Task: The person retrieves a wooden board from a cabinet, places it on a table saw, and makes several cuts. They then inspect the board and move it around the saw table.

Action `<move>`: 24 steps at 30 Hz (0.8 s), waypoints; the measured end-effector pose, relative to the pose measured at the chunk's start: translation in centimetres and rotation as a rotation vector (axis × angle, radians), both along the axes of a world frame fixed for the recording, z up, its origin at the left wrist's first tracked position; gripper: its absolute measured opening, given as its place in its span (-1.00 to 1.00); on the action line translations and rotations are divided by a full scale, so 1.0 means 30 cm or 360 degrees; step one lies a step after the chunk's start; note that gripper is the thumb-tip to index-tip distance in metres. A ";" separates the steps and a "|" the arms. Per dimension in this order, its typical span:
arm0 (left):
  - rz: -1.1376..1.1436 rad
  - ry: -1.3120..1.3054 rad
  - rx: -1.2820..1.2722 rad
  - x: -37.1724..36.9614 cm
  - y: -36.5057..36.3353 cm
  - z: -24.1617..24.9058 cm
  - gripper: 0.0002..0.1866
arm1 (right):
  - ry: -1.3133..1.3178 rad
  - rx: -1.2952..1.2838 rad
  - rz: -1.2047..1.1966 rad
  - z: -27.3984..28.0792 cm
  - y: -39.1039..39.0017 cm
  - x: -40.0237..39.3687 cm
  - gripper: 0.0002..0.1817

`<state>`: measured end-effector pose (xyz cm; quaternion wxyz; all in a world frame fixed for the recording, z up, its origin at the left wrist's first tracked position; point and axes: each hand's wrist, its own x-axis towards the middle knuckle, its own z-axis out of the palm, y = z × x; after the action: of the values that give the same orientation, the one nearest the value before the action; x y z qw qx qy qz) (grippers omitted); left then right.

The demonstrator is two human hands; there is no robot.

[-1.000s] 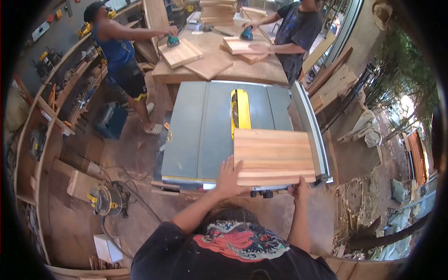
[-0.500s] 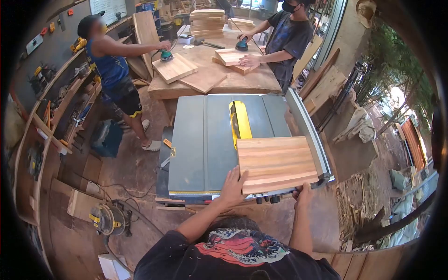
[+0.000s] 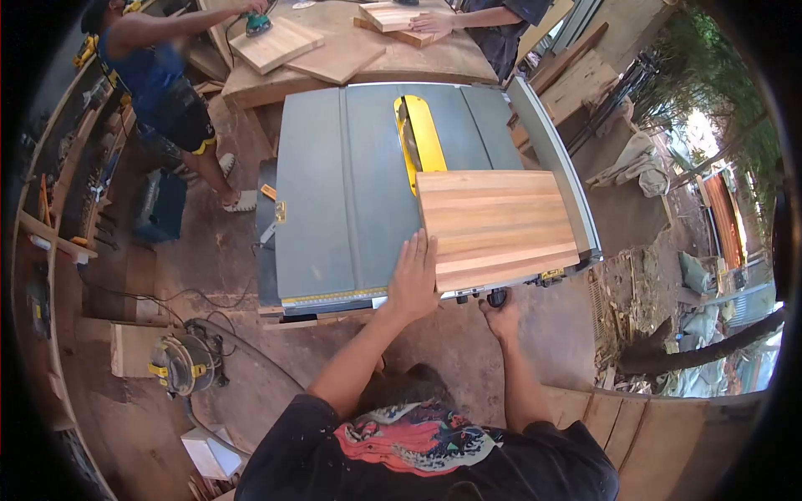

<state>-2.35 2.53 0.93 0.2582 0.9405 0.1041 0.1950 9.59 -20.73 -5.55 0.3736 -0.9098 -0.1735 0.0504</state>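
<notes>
A striped wooden panel (image 3: 501, 225) lies flat on the grey table saw (image 3: 322, 184), close to the fence (image 3: 551, 150) on its right. Its far left corner is beside the yellow blade guard (image 3: 424, 138). My left hand (image 3: 413, 271) rests against the panel's near left edge, fingers extended forward. Below the saw's front edge, my right hand (image 3: 501, 316) has its fingers around a black knob (image 3: 499, 296).
Two people (image 3: 159, 83) (image 3: 501, 29) stand at a wooden workbench (image 3: 434, 63) beyond the saw, one with a green sander (image 3: 258, 25) on a board. A shop vacuum (image 3: 188, 363) with a hose sits on the floor at left. Shelves line the left wall.
My right hand has left the panel's near right edge and moved down and left to the knob. The view has tilted down, so the saw and panel appear higher.
</notes>
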 end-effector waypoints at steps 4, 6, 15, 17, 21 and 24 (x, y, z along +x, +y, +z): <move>0.0051 -0.0053 0.0114 0.002 -0.010 -0.052 0.00 | -0.0274 -0.0001 0.0048 -0.087 0.004 0.043 -0.55; 0.0090 -0.0192 0.0152 0.026 -0.007 -0.069 0.02 | -0.0191 -0.0021 -0.0111 -0.098 0.027 0.054 -0.57; 0.0226 -0.0527 0.0487 -0.024 -0.071 -0.215 -0.36 | -0.1280 0.0320 -0.0126 -0.279 0.021 0.031 -0.56; 0.0271 -0.0630 0.0594 -0.028 -0.097 -0.272 -0.45 | -0.1227 0.0267 -0.0162 -0.283 0.005 0.022 -0.55; 0.0426 -0.0820 0.0826 -0.070 -0.107 -0.329 -0.57 | -0.1282 0.0121 -0.0245 -0.294 -0.005 0.030 -0.49; 0.0377 -0.0692 0.0883 -0.092 -0.113 -0.315 -0.52 | -0.1258 0.0082 -0.0217 -0.289 -0.012 0.036 -0.50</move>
<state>-5.10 -0.87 -8.53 -0.0147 0.8927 0.0982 0.4395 10.68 -21.08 -14.21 0.3033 -0.8588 -0.2443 -0.3327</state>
